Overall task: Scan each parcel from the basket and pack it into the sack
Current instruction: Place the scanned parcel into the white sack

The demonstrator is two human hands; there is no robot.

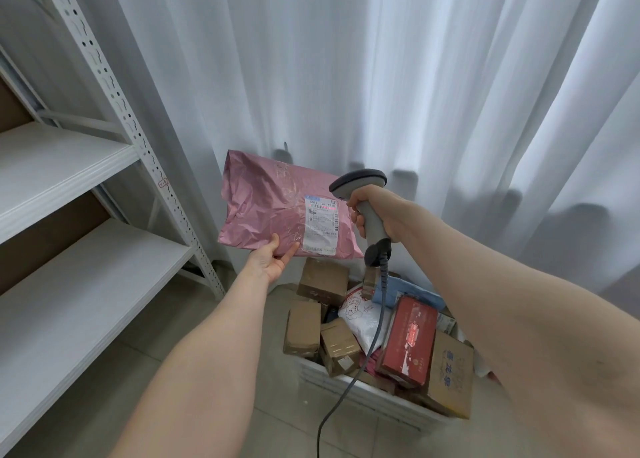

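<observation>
My left hand point(272, 258) holds a pink plastic mailer parcel point(270, 205) by its lower edge, raised above the basket, thumb on the front. A white shipping label point(320, 223) faces me, with a faint red scan line across its barcode. My right hand point(372, 212) grips the handle of a grey barcode scanner point(360, 182), whose head points left at the label from close by. The scanner's cable point(367, 353) hangs down over the basket. The white basket point(346, 386) on the floor holds several parcels. No sack is in view.
In the basket lie brown cartons point(337, 345), a red box point(408, 341), a white poly bag point(362, 315) and a blue bag point(405, 291). A white metal shelf rack point(104, 167) stands at the left. White curtains point(381, 77) hang behind. Tiled floor lies below.
</observation>
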